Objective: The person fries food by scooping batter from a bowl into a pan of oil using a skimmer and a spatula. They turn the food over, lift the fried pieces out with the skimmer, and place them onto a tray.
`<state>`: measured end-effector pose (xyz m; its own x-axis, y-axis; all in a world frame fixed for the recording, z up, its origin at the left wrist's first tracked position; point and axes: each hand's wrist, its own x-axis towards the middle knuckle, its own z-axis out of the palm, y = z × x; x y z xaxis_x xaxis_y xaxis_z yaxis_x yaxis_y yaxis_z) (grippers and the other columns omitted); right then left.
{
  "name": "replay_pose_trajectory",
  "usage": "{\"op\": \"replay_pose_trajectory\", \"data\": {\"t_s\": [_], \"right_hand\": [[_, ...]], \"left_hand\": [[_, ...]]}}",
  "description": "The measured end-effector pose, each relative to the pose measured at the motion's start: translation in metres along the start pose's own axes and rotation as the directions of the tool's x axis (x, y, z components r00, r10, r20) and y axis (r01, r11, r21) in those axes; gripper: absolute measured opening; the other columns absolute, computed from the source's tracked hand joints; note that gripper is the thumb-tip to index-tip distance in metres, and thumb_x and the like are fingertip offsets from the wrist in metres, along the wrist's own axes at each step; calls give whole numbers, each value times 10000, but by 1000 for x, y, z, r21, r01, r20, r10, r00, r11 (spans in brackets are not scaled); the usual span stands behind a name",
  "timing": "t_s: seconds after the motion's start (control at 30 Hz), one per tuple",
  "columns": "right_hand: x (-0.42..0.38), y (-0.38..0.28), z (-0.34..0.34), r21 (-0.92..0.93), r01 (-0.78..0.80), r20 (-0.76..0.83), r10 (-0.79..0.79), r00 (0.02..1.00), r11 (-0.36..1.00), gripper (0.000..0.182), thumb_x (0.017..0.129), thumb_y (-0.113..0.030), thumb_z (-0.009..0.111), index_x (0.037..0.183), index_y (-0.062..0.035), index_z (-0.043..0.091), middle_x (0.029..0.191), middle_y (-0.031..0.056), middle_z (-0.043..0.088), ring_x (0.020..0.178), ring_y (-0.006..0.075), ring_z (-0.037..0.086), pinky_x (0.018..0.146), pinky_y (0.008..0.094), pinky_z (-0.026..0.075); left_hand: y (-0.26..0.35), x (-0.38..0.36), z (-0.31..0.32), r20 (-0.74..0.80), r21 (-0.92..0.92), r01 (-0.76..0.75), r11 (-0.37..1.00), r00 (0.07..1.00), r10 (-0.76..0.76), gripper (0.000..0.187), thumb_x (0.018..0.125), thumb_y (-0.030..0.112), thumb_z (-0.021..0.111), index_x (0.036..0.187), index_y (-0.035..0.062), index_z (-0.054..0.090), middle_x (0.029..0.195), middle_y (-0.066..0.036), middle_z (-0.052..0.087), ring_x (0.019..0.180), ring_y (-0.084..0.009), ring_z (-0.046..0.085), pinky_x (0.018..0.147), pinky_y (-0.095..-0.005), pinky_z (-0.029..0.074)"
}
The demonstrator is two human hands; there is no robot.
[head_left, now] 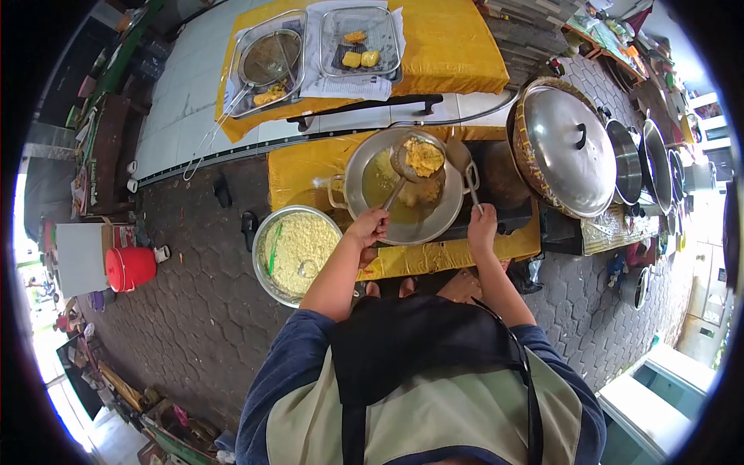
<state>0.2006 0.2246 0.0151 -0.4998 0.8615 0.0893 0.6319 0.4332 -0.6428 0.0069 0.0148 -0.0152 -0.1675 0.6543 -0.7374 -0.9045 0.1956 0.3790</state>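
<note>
A fried fritter (pixel 425 157) is carried on the round head of a skimmer (pixel 404 172), over the upper right part of a wide metal pan (pixel 355 180). The skimmer's handle is gripped by the left hand (pixel 370 225), whose fingers are curled closed around it near the pan's lower left rim. The fritter thus lies ahead of the left hand and somewhat to its right, well clear of the fingers. By the right hand (pixel 482 225), also closed, the handle of a spatula (pixel 459 155) is held; its broad head is seen at the right side of the pan, just beside the fritter, which lies ahead and to the left of the right hand.

Oil (pixel 379 184) is held in the pan, and more frying food (pixel 422 198) is seen in it, below the skimmer's head. The pan is set above a yellow-covered bench (pixel 298 164). Beside it, to the left, a large bowl (pixel 260 267) is filled with a pale, lumpy mixture (pixel 304 236), in which a green-handled utensil (pixel 274 246) is rested. Farther ahead, more fried pieces (pixel 361 58) are laid in a wire basket (pixel 390 31).
</note>
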Motion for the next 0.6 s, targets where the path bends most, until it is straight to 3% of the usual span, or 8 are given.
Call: {"op": "replay_pose_trajectory", "data": {"t_s": [0.13,0.27,0.33,0.37,0.43,0.57,0.6], "right_hand": [[-11,-7,-15,67,-146,-25,148,989,987,200,826,-154,485,846,44,507,826,227,527,790,398,509,702,427,404],[-22,16,-6,5,-95,-78,95,992,995,213,822,-186,505,842,26,515,740,196,555,711,366,548,643,414,426],[-28,18,-2,12,-168,50,168,985,986,219,825,-193,503,828,26,507,691,190,543,609,344,552,563,410,432],[-33,18,1,16,-171,52,170,984,985,219,825,-193,503,828,26,507,691,190,543,609,344,552,563,410,432],[-40,10,3,81,-357,233,330,915,931,215,808,-182,513,796,33,503,735,223,546,754,409,526,685,437,407],[-60,11,26,99,-387,315,340,886,917,230,817,-200,515,802,29,497,698,211,544,702,390,542,635,436,417],[-63,-1,25,121,-476,383,402,832,871,240,824,-211,513,807,27,493,685,203,543,674,375,547,603,431,419]], "left_hand": [[8,-12,-3,26,53,-35,998,999,34,50,821,93,476,817,76,429,630,-11,405,445,-85,339,426,-238,287],[18,-27,-7,-2,91,-56,994,998,56,58,809,89,487,809,81,430,615,-10,415,439,-82,345,421,-241,288],[22,-41,-4,-15,106,-75,992,997,77,57,804,80,492,809,81,436,612,-6,427,436,-75,349,420,-238,291],[24,-47,-5,-20,109,-74,991,997,77,57,804,80,492,809,81,436,612,-6,427,436,-75,349,420,-238,291],[30,-59,-4,-65,105,-79,991,994,86,51,807,80,487,797,75,438,611,-7,425,419,-74,340,407,-233,282],[36,-77,-13,-25,126,-108,986,993,112,41,820,84,472,806,71,435,625,-11,426,415,-61,333,400,-221,282],[36,-81,-16,-13,119,-119,986,993,121,40,828,88,468,815,72,433,634,-13,429,421,-56,335,401,-220,285]]}}
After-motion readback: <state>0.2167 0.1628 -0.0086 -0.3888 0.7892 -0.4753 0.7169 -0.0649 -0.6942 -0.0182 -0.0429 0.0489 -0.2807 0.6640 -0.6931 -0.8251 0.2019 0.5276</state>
